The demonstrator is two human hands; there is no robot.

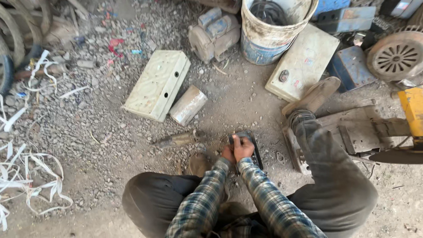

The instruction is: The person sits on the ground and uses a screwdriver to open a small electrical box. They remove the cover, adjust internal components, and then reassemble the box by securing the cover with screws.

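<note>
We press both hands on a dark flat metal block (246, 147) lying on the gravel floor (110, 132); right hand (243, 147) fingers clasp its top, left hand (228, 153) grips beside; it looks heavy, stiff, best held by its edges

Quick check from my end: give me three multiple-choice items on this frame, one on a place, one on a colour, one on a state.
1. Where does the dull metal cylinder lie?
A. Inside the bucket
B. Beside the pale flat metal box
C. On the person's knee

2. What colour is the lower band of the dirty plastic bucket?
A. Blue
B. Red
C. Green

3. How are the hands placed?
A. Both raised in the air
B. One in a pocket
C. Left hand and right hand together on the dark flat object

Answers: B, it rests by the box's edge; A, blue shows below the grime; C, both hands press on it.
</note>
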